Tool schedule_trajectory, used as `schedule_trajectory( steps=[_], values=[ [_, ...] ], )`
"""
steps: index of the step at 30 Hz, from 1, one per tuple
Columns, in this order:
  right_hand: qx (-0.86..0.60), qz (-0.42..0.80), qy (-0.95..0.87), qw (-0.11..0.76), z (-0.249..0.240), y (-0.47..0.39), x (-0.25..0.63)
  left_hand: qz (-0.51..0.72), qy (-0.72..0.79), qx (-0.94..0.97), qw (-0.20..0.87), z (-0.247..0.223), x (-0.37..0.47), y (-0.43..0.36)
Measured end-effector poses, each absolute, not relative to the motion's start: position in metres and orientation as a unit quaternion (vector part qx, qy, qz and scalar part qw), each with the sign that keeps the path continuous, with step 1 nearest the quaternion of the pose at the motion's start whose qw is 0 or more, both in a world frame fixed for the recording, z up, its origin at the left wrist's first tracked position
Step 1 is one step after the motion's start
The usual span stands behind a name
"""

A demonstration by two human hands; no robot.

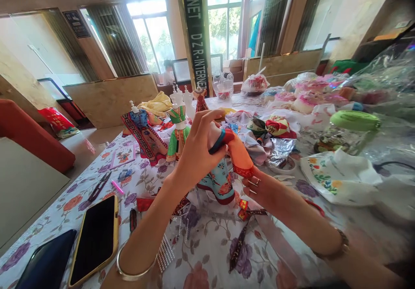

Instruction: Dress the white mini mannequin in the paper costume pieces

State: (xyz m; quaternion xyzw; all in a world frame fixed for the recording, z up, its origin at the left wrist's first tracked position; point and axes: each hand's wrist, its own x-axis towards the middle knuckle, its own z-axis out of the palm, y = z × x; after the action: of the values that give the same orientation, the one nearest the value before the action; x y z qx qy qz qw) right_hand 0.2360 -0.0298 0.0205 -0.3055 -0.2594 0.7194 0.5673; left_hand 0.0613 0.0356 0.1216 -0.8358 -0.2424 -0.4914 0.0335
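Note:
My left hand (202,144) is wrapped round the upper part of a small dress form, whose white torso (213,133) shows between thumb and fingers. The form wears a light blue printed skirt (215,179) with a dark red hem. From its red and teal top hangs an orange cloth (241,150) with a red patterned border. My right hand (254,183) has its fingers curled at the lower end of this cloth; the cloth partly hides them. Close behind the left hand stand small dress forms in a green outfit (178,140) and a blue and red gown (144,135).
Two phones, one in a yellow case (95,241) and one dark (47,258), lie at front left. Thread snips (100,186) and a pink pen (117,187) are beyond. Ribbon scraps (240,243) lie in front. At right are a green-lidded jar (353,120) and embroidered white cloth (343,172).

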Motion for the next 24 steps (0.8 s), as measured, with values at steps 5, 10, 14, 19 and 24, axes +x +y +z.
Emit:
schedule_trajectory(
  steps=[5,10,14,19,24],
  values=[
    [-0.261,0.66,-0.247,0.66,0.025,-0.038,0.219,-0.502,-0.239,-0.83,0.045,0.119,0.064,0.038],
    [-0.284,0.588,-0.288,0.7,0.03,-0.037,0.201,-0.513,-0.228,-0.826,0.048,0.117,0.067,0.041],
    [-0.311,0.516,-0.313,0.734,0.032,-0.027,0.189,-0.517,-0.216,-0.827,0.053,0.116,0.068,0.043],
    [-0.343,0.42,-0.281,0.792,0.027,-0.02,0.182,-0.52,-0.216,-0.824,0.064,0.114,0.069,0.046],
    [-0.373,0.404,-0.291,0.783,0.025,-0.029,0.182,-0.529,-0.218,-0.818,0.058,0.11,0.068,0.048]
  ],
)
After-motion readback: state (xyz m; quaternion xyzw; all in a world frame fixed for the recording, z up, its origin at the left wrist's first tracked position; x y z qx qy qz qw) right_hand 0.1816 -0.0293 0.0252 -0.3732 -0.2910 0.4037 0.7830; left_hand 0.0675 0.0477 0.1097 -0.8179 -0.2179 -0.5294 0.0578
